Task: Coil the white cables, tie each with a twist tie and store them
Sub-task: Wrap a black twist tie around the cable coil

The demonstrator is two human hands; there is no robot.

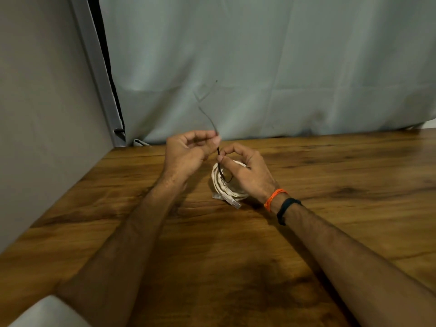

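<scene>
Wooden table (330,185), twist tie (213,125) upright, both hands pinching

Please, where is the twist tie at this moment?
In the head view, the twist tie is at the centre, pinched between the left hand and right hand, just above the coiled white cable.

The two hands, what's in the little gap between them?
In the head view, only a short dark stretch of twist tie spans from left hand to right hand, above the coiled white cable.
</scene>
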